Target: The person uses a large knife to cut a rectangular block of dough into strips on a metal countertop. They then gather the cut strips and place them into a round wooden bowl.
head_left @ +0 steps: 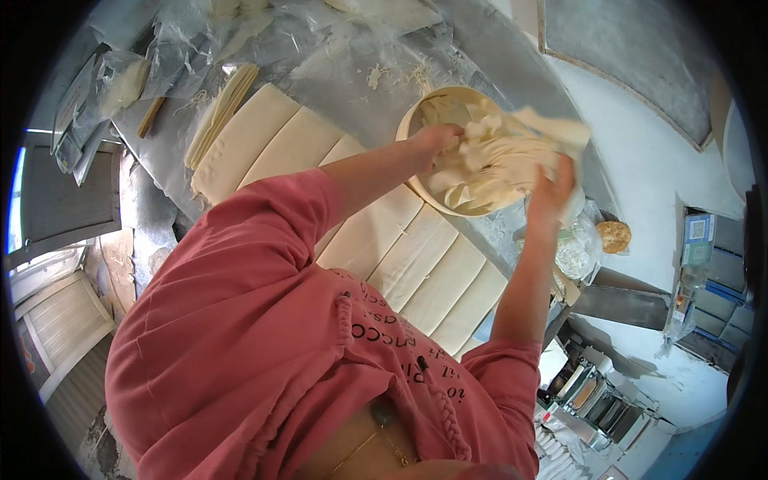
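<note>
Gathering a loose heap of dough scraps (492, 164) with both hands, upper centre-right of the frame. The heap sits in and spills over a round pale bowl (416, 112) standing on the grey surface (512, 64).

Left hand (438, 140): fingers curled into the left side of the heap, closed on a bunch of strips. Right hand (552, 188): fingers cupped up against the heap's right underside, gripping the scraps that hang past the bowl's rim.

Handling, as a judgement: the scraps look soft, limp and light, thin ribbons that drape and fold. Likely a little tacky, prone to tearing or stretching if pulled by one end. Best taken from below and from both sides at once, scooping the mass rather than pinching single strips.

Around: long flat dough sheets (400, 240) lie side by side on the surface, running from upper left to lower centre, partly hidden by the red sleeve (240, 304). Crumpled clear plastic film (264, 36) along the top. A bag of pale shreds (578, 252) and a round browned pastry (614, 236) lie right of the forearm. A wooden stick (150, 118) lies at upper left.
</note>
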`<action>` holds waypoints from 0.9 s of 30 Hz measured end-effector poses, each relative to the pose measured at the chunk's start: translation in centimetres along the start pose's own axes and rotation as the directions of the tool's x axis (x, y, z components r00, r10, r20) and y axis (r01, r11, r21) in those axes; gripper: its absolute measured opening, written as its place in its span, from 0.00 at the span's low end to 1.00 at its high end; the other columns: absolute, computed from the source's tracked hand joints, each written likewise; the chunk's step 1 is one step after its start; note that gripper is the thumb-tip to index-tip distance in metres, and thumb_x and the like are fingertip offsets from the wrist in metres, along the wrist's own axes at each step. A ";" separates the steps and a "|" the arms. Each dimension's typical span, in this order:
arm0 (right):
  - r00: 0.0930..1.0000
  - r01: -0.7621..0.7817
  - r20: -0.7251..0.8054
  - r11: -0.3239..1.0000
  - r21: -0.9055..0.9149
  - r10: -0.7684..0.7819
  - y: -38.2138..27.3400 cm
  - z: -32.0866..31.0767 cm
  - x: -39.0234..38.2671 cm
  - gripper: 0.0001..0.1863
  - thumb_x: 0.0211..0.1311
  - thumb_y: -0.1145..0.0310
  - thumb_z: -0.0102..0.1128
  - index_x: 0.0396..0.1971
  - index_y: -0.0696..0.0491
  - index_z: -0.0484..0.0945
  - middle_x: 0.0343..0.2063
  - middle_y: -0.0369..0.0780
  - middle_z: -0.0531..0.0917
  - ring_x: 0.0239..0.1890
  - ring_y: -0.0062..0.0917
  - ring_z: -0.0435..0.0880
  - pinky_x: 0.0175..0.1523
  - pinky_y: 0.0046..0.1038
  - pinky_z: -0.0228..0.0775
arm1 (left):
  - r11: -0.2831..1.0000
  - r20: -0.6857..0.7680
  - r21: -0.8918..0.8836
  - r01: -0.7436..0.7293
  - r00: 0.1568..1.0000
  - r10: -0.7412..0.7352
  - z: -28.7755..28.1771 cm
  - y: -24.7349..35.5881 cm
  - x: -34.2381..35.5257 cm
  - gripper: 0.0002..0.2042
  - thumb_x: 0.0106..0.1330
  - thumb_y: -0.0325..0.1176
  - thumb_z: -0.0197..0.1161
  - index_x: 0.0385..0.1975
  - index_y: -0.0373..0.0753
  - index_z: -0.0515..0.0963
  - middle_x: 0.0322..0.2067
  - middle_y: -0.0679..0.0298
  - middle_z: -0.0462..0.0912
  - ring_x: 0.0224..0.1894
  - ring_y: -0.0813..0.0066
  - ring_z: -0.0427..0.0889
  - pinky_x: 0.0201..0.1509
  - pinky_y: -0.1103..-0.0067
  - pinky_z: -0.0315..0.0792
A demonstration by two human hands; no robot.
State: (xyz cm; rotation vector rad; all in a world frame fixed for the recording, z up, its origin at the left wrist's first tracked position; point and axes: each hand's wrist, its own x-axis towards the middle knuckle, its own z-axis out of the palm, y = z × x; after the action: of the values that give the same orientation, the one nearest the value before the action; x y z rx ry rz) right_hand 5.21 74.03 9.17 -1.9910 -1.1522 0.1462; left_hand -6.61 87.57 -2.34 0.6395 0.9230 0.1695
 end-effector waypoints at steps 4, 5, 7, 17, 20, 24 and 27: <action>0.956 0.192 -0.226 0.981 0.004 -0.186 5.7 1.8 -3.5 0.23 0.47 0.78 0.54 0.48 0.58 0.68 0.45 0.47 0.74 0.48 0.35 0.72 0.54 0.32 0.63 | 0.902 -0.249 0.183 -0.392 0.869 0.428 -0.8 0.7 -0.3 0.22 0.53 0.43 0.58 0.47 0.41 0.69 0.43 0.55 0.74 0.46 0.60 0.74 0.47 0.66 0.69; 0.975 0.210 -0.055 0.971 -0.115 -0.217 7.6 3.4 -4.4 0.26 0.46 0.76 0.54 0.51 0.55 0.67 0.47 0.47 0.74 0.50 0.37 0.72 0.55 0.33 0.62 | 0.816 -0.306 0.256 -0.518 0.757 0.577 -2.1 -0.1 2.7 0.24 0.53 0.43 0.59 0.49 0.41 0.68 0.45 0.56 0.72 0.48 0.62 0.72 0.49 0.66 0.67; 0.827 -0.101 0.415 0.827 -0.553 0.378 9.6 5.2 -3.3 0.24 0.51 0.64 0.52 0.52 0.42 0.69 0.45 0.47 0.76 0.48 0.40 0.74 0.51 0.37 0.66 | 0.567 -0.093 0.411 -0.714 0.586 0.805 -2.6 -0.2 2.8 0.28 0.52 0.44 0.61 0.53 0.41 0.65 0.50 0.56 0.68 0.52 0.64 0.68 0.53 0.67 0.65; 0.978 -0.113 0.195 0.977 0.182 0.077 -9.8 -7.4 5.7 0.15 0.49 0.72 0.59 0.39 0.54 0.74 0.22 0.32 0.76 0.22 0.20 0.73 0.27 0.21 0.66 | 0.435 0.834 0.061 -0.898 0.286 0.473 7.0 8.4 -6.3 0.38 0.41 0.43 0.73 0.54 0.35 0.65 0.47 0.55 0.74 0.50 0.67 0.73 0.54 0.76 0.66; 0.984 -0.020 0.143 0.721 0.693 -0.111 -10.6 -10.6 6.0 0.29 0.52 0.69 0.57 0.56 0.55 0.62 0.36 0.39 0.75 0.38 0.21 0.73 0.45 0.22 0.63 | 0.709 0.759 -0.016 -0.705 0.453 0.467 10.1 9.4 -9.4 0.27 0.51 0.39 0.69 0.49 0.36 0.70 0.40 0.62 0.78 0.43 0.75 0.77 0.49 0.79 0.70; 0.989 0.084 -0.147 0.877 0.473 -0.015 -4.2 -7.0 3.6 0.31 0.63 0.59 0.41 0.63 0.56 0.49 0.57 0.46 0.64 0.57 0.30 0.64 0.60 0.34 0.54 | 0.871 0.567 -0.297 -0.391 0.662 0.490 9.0 9.4 -10.4 0.17 0.59 0.44 0.60 0.40 0.36 0.74 0.33 0.61 0.80 0.34 0.73 0.80 0.42 0.77 0.74; 0.946 -0.323 0.175 0.750 0.577 0.272 -3.0 -1.8 -0.8 0.38 0.53 0.61 0.58 0.61 0.61 0.53 0.59 0.45 0.61 0.63 0.31 0.56 0.65 0.26 0.44 | 0.806 0.356 -0.463 -0.369 0.755 0.550 9.8 8.6 -8.0 0.16 0.61 0.44 0.57 0.39 0.36 0.73 0.34 0.59 0.79 0.35 0.69 0.79 0.41 0.73 0.75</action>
State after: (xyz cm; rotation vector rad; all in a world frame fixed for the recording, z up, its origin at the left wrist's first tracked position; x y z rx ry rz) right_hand 3.57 73.12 12.20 -1.5750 -0.6931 0.6826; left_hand -2.64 86.93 12.42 0.5160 0.2150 0.6003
